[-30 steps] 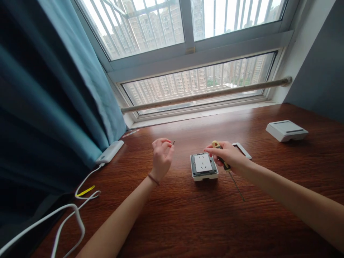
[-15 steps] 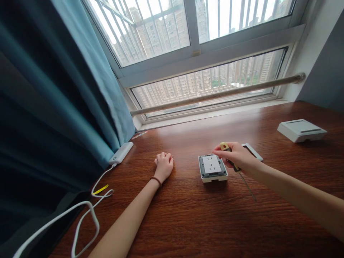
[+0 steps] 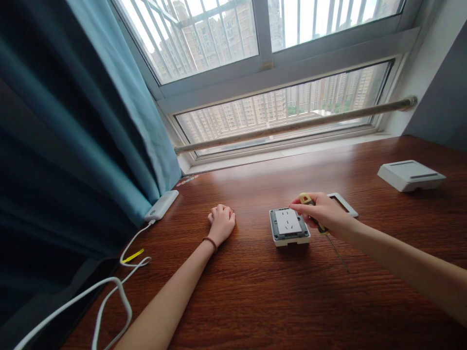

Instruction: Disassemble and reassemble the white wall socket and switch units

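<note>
My right hand grips a screwdriver with a yellow and black handle. Its thin shaft slants down toward me, with the tip over the table. The thumb and fingertips are close to the upper right of a wall socket, which has a white face in a grey frame on a white box. Whether they touch it I cannot tell. To the left of the socket, my left hand rests on the table, fingers curled in. Anything inside those fingers is hidden. A white cover frame lies partly behind my right hand.
Farther right on the brown wooden table sits a white box with a cover. A white power bank with a white cable lies by the blue curtain. A yellow strip is beside the cable. A rail crosses the window.
The view has shifted slightly. Both hands, the screwdriver and the socket stay in nearly the same places on the table.
</note>
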Tool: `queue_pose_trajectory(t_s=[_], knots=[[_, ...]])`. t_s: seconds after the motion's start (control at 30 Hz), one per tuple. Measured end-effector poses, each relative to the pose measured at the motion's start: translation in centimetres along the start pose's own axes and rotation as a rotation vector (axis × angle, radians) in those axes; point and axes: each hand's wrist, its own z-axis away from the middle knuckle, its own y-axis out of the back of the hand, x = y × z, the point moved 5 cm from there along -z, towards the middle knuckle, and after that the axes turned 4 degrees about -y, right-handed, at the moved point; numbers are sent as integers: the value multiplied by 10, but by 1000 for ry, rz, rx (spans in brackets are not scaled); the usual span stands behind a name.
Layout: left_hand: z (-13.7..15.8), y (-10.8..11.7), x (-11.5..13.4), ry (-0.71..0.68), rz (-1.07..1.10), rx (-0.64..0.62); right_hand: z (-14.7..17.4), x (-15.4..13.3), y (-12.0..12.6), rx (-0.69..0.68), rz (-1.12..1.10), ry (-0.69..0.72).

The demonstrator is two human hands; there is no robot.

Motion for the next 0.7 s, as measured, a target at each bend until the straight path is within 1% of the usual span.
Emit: queue_pose_trajectory(t_s=[0.7], knots=[[-1,-1,-4,31,29,29,1,-1,0,1,-19,12]])
